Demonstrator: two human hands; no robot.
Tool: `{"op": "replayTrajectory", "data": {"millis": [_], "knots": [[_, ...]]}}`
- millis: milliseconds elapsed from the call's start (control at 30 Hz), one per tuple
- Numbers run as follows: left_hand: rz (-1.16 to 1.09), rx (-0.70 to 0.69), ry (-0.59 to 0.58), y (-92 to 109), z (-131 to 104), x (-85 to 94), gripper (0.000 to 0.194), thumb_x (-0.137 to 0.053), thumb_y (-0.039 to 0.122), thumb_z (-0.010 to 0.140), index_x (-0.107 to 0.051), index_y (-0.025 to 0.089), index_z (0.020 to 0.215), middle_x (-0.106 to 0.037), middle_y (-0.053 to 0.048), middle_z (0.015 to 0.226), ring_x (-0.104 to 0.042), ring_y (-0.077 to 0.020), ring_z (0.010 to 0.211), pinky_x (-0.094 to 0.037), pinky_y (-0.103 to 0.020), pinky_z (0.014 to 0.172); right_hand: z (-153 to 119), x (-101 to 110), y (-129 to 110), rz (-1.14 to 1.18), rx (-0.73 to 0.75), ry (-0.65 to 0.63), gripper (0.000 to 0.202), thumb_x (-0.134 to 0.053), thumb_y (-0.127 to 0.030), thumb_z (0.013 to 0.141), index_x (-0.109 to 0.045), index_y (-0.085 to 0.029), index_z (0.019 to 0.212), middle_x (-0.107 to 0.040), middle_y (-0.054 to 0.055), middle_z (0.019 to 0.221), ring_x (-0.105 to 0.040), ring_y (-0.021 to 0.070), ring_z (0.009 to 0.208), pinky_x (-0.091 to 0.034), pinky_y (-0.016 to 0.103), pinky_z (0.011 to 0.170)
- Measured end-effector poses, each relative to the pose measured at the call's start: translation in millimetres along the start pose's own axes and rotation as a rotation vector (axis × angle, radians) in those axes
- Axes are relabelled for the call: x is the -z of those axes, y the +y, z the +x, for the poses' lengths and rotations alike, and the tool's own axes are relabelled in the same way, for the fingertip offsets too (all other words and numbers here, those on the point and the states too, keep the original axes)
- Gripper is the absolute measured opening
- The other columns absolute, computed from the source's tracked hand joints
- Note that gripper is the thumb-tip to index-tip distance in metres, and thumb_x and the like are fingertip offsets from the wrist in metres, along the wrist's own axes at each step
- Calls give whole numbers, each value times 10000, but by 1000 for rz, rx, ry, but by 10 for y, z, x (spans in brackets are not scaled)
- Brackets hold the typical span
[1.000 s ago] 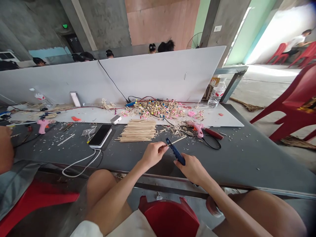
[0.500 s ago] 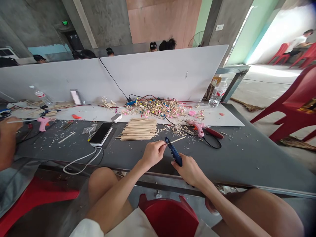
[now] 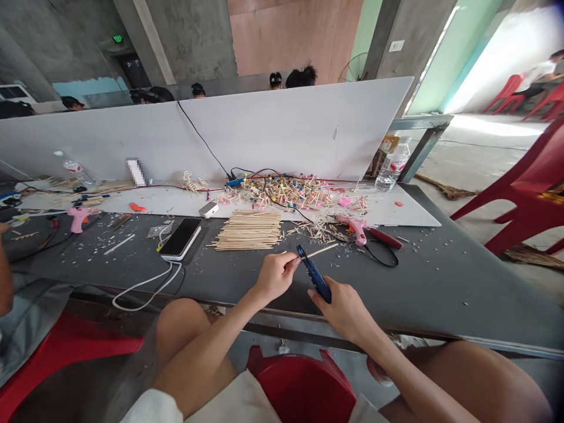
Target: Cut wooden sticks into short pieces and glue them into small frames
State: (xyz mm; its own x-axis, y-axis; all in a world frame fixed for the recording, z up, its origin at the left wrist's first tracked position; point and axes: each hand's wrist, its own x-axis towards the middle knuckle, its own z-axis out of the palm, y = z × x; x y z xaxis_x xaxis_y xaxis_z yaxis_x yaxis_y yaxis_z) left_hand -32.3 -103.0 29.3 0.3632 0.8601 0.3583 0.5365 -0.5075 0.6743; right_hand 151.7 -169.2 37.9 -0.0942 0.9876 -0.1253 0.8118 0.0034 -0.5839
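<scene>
Between its fingertips my left hand (image 3: 277,275) pinches the near end of a thin wooden stick (image 3: 322,251). My right hand (image 3: 341,305) is closed round a dark blue cutting tool (image 3: 314,275), which looks like pliers or snips. The tool's head lies across the stick close to my left fingertips, and the stick sticks out past it to the right. Just beyond my left hand is a neat stack of wooden sticks (image 3: 247,230). Short cut stick pieces (image 3: 315,229) lie scattered behind the tool.
A pink glue gun (image 3: 359,230) and its black cord lie to the right. At left are a phone (image 3: 181,238) with a white cable and another pink glue gun (image 3: 78,218). Coloured-tip sticks (image 3: 282,191) are heaped by the white board (image 3: 273,132). A co-worker's arm (image 3: 5,276) shows far left.
The tool and the stick have shifted very slightly right in view, still in the same hands. At far left the co-worker's hand has drawn back toward the frame edge.
</scene>
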Motion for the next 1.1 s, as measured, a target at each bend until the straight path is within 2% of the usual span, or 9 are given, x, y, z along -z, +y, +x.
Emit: {"op": "replayTrajectory", "data": {"millis": [133, 433, 867, 1100], "knots": [[-147, 79, 23, 43, -5, -14, 427, -438, 429, 984, -678, 136, 787, -541, -1, 577, -403, -104, 504, -256, -236, 518, -26, 31, -25, 33, 15, 17, 168, -503, -367, 916, -529, -223, 833, -606, 17, 666, -530, 175, 598, -281, 255, 570], [-231, 46, 147, 70, -52, -39, 321, -537, 403, 936, -660, 136, 808, -511, 16, 552, -416, -93, 500, -292, -221, 516, -51, 20, -38, 62, 37, 26, 182, -496, -377, 918, -529, -224, 827, -576, -1, 620, -489, 163, 561, -272, 255, 557], [-335, 133, 93, 4, -56, -66, 316, -568, 436, 912, -650, 145, 820, -483, 24, 539, -436, -98, 487, -318, -221, 495, -18, -1, -13, 28, 35, 28, 182, -503, -361, 909, -507, -225, 789, -582, 10, 626, -526, 170, 580, -268, 258, 562], [-340, 135, 86, 10, -58, -66, 300, -569, 416, 913, -634, 148, 795, -478, 29, 533, -428, -93, 489, -309, -220, 498, -9, -14, -15, 22, 25, 32, 179, -500, -356, 911, -491, -230, 784, -572, 1, 621, -515, 169, 579, -266, 255, 565]]}}
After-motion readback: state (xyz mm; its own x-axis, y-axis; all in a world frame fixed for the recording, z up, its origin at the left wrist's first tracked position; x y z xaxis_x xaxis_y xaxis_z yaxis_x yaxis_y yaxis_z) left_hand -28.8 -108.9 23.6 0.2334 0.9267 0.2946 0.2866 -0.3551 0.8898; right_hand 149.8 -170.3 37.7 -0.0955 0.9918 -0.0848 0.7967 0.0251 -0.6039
